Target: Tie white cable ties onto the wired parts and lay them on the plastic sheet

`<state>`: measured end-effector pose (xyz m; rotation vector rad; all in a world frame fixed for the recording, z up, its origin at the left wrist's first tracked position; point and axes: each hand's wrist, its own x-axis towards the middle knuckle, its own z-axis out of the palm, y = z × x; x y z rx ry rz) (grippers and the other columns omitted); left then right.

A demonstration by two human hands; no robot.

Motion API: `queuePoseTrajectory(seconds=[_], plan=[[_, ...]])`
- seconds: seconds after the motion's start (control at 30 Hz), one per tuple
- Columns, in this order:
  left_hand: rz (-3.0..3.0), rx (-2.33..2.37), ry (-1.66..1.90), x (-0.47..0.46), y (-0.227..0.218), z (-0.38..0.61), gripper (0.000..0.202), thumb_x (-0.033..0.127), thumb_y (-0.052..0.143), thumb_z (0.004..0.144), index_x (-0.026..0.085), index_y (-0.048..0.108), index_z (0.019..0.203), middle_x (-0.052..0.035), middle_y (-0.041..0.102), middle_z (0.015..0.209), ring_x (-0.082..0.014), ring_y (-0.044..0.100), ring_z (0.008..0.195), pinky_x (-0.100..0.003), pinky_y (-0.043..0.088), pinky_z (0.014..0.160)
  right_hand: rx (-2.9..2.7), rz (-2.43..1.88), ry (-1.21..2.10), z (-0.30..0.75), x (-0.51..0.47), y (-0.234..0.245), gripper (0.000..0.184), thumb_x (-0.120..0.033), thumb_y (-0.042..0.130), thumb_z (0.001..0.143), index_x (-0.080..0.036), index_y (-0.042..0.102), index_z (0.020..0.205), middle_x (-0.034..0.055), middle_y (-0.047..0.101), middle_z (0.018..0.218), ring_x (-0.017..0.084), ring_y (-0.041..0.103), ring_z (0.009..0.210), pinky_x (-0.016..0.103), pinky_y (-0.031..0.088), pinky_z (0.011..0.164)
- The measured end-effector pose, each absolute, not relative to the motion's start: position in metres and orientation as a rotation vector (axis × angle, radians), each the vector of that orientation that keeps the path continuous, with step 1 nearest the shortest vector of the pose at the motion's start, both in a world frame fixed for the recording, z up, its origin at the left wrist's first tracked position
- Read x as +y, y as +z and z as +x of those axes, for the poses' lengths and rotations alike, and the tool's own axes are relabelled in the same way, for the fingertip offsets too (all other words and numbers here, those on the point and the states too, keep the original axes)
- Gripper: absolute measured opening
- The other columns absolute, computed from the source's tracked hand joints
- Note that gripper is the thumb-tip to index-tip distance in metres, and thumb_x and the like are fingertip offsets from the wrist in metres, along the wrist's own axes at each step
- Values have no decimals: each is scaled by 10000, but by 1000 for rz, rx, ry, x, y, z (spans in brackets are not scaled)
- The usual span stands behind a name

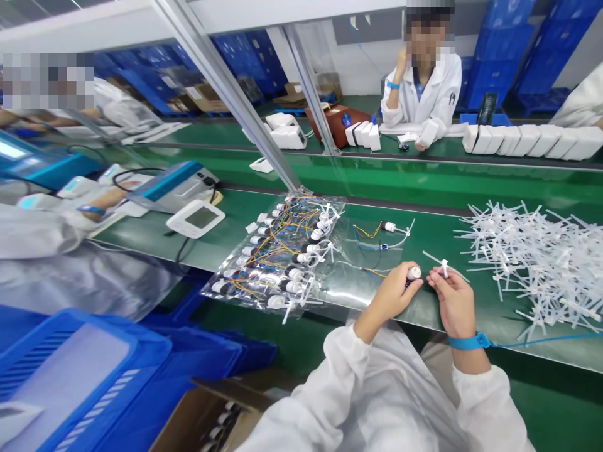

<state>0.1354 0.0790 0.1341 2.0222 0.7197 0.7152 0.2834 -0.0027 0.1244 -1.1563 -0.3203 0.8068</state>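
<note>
My left hand [394,290] is closed round a small wired pump motor [414,273], whose white tip pokes out between the fingers and whose thin wires trail left over the green table [424,235]. My right hand [453,297] pinches a white plastic T-tube fitting [444,265] a little to the right of that tip; the two parts are close but apart. A blue wrist strap [470,342] with a cord circles my right wrist. One finished motor with tubing [389,227] lies on the table just beyond my hands.
A clear plastic sheet [277,257] holds several wired motors at left. A heap of white T-tube fittings [532,263] lies at right. A blue crate [80,376] and a cardboard box [207,414] sit lower left. A co-worker [426,81] sits across the line; another's arm [94,207] is at left.
</note>
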Motion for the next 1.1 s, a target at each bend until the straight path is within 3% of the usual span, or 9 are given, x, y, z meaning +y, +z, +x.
queuePoseTrajectory(seconds=[0.1, 0.3, 0.5, 0.6, 0.77, 1.1], plan=[[2010, 753, 717, 79, 133, 136, 252, 350, 570, 1119, 198, 602, 1317, -128, 734, 1268, -291, 699, 1154, -426, 537, 1039, -417, -1199, 760, 286, -7, 120, 346, -414, 1017, 740, -205, 840, 952, 58, 807, 937, 222, 738, 867, 355, 596, 802], [2038, 679, 707, 80, 139, 136, 192, 335, 629, 1099, 225, 684, 1247, -89, 769, 1247, -277, 712, 1168, -397, 527, 1085, -633, -1278, 749, 289, -18, 116, 332, -475, 942, 854, -218, 796, 1004, 15, 739, 801, 171, 625, 670, 310, 513, 635], [2018, 736, 715, 80, 139, 135, 273, 358, 635, 1088, 226, 630, 1327, -92, 752, 1274, -270, 719, 1145, -390, 544, 1045, -535, -1228, 855, 287, -17, 126, 321, -435, 966, 838, -218, 793, 1001, 43, 788, 876, 208, 738, 756, 353, 621, 766], [2016, 782, 699, 79, 138, 134, 251, 398, 655, 1077, 225, 614, 1253, -74, 740, 1179, -261, 713, 1050, -370, 544, 958, -501, -1236, 883, 286, -17, 129, 335, -430, 978, 831, -212, 804, 1018, 50, 803, 895, 206, 757, 747, 345, 644, 766], [2027, 800, 676, 79, 137, 134, 231, 445, 651, 1078, 234, 605, 1158, -43, 718, 1069, -245, 677, 946, -349, 507, 877, -484, -1225, 884, 285, -17, 133, 357, -428, 1006, 799, -215, 796, 994, 46, 814, 910, 192, 759, 731, 322, 651, 747], [2067, 774, 651, 79, 140, 133, 228, 454, 635, 1094, 235, 638, 1156, -51, 733, 1067, -256, 681, 989, -353, 506, 910, -513, -1196, 878, 286, -18, 131, 300, -401, 988, 821, -226, 780, 947, 45, 822, 939, 187, 733, 757, 325, 616, 748]])
